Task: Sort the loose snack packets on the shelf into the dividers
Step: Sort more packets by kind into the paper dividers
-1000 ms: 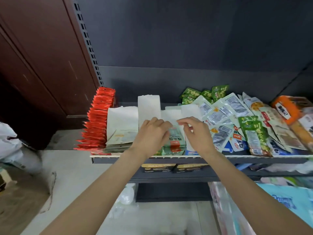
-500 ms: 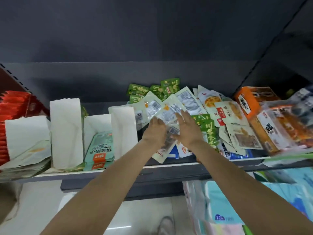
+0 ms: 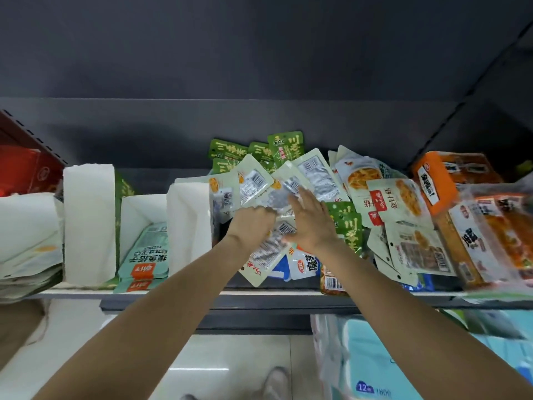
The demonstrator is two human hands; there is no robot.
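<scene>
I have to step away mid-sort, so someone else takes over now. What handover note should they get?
Left hand: fingers curled on a cream packet in the loose pile.
Right hand: fingers straight, lying flat on the same pile of cream packets.
Done: teal packets lie stacked between two white dividers; pale packets are stacked at far left.
Left: the cream, green and orange packets lie mixed on the right of the shelf, outside any divider. Sort them by kind.
</scene>
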